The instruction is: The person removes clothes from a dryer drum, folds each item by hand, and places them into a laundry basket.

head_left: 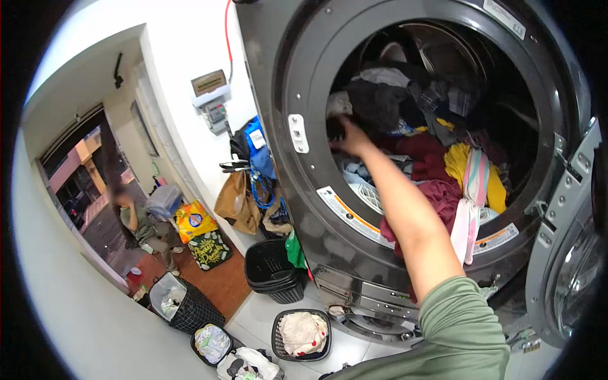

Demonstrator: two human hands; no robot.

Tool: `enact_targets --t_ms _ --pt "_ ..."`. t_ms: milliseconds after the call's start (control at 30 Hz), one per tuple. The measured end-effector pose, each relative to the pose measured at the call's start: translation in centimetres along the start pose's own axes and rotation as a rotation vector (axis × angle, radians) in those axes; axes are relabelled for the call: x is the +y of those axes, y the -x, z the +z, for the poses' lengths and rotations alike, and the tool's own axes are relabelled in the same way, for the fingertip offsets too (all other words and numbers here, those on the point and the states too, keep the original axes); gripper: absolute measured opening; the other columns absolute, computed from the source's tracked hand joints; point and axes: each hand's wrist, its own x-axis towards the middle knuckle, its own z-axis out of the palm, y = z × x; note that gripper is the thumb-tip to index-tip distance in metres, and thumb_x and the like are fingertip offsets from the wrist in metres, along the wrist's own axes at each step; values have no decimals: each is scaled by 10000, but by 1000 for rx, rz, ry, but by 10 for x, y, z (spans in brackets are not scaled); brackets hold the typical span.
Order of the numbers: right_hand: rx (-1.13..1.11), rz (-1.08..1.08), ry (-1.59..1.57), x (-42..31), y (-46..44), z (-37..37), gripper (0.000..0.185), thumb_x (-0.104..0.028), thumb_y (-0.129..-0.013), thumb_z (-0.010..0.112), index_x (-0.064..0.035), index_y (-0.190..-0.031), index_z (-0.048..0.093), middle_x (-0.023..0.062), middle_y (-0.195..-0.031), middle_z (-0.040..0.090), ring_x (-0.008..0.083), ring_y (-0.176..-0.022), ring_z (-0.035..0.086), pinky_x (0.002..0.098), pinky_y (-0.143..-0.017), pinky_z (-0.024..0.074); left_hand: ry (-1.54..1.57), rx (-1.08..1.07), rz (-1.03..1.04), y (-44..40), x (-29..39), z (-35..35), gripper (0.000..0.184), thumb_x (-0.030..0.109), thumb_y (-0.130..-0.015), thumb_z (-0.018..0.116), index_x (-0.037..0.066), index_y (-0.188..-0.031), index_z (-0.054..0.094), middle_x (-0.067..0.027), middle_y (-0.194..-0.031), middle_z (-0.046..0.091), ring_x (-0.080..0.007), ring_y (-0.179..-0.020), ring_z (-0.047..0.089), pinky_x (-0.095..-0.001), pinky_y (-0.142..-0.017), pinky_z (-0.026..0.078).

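Note:
My right hand (352,140) reaches through the round opening of the dark front-load machine (304,190), at the left side of the drum. Its fingers and thumb close around something dark, too shadowed to make out. Around it lies a heap of mixed clothes, with a dark grey garment (377,104) behind. A maroon cloth (437,199), a yellow cloth (457,161) and a striped pink-and-white cloth (467,218) lie right of my forearm, partly hanging over the rim. My left hand is out of view.
The machine's round door (573,272) stands open at the right. On the floor are a basket with cream cloth (304,332), stacked black baskets (272,269) and a tall dark basket (190,307). Bags hang on the wall. Another person (149,225) sits beyond the doorway.

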Motion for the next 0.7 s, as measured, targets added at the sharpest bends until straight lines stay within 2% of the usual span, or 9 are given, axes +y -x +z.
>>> enact_targets --t_ms 100,200,300,333,400,433,533,600,700 --pt "-11 278 -40 -15 -6 -13 611 -175 -765 736 -23 -1325 548 274 -1382 491 383 -1323 448 388 -1099 361 -47 42 98 5 9 -8 351 186 -921 614 -18 -1206 594 -126 -987 679 -219 -800 634 -342 -745 513" --pt "757 375 -491 -49 14 -87 562 -316 -852 730 65 -1232 569 213 -1192 643 349 -1174 575 415 -1017 422 -42 123 292 8 22 -10 379 195 -925 619 -16 -1237 586 -111 -955 679 -206 -787 619 -333 -747 510" --pt "923 -74 -1318 -53 57 -173 416 -295 -951 639 -2 -1242 587 120 -1251 608 218 -1132 576 347 -989 441 29 18 191 32 81 -8 331 184 -939 613 17 -1224 598 -117 -933 662 -161 -790 618 -265 -662 516" --pt "863 -175 -1381 -56 77 -189 393 -291 -967 615 -29 -1258 582 98 -1213 625 210 -1113 589 359 -997 448 -45 105 470 10 84 2 247 198 -957 589 -19 -1063 641 -107 -897 685 -184 -769 664 -322 -616 544" --pt "895 -40 -1332 -74 114 -201 376 -278 -978 600 -35 -1263 578 77 -1166 651 202 -1094 607 382 -1004 458 -16 56 593 44 175 23 349 232 -925 646 -16 -1170 633 -153 -1079 683 -213 -937 669 -311 -837 526" --pt "786 158 -1229 -65 125 -193 370 -266 -977 598 -31 -1261 575 92 -1195 646 219 -1097 618 401 -992 474 0 4 710 47 213 37 328 219 -945 642 -32 -1155 627 -99 -960 686 -164 -861 668 -262 -794 513" --pt "251 168 -1784 -132 199 -155 339 -268 -997 519 -26 -1223 589 121 -1168 665 267 -1044 656 419 -948 516 -23 -257 1152 121 350 70 561 161 -853 743 16 -1344 514 -145 -1305 553 -216 -1147 564 -336 -939 476" --pt "45 395 -1620 -195 274 -134 391 -290 -988 496 -26 -1261 585 131 -1218 640 246 -1126 615 430 -1015 455 -56 41 1568 178 423 94 778 146 -824 761 11 -1459 333 -116 -1419 369 -236 -1264 467 -368 -975 474" --pt "-240 449 -1311 -225 358 -104 384 -261 -975 505 -21 -1265 580 137 -1222 636 254 -1132 612 428 -1017 454 46 -768 1813 137 478 107 571 204 -838 701 8 -1317 458 -122 -1234 537 -215 -1162 533 -343 -988 439"
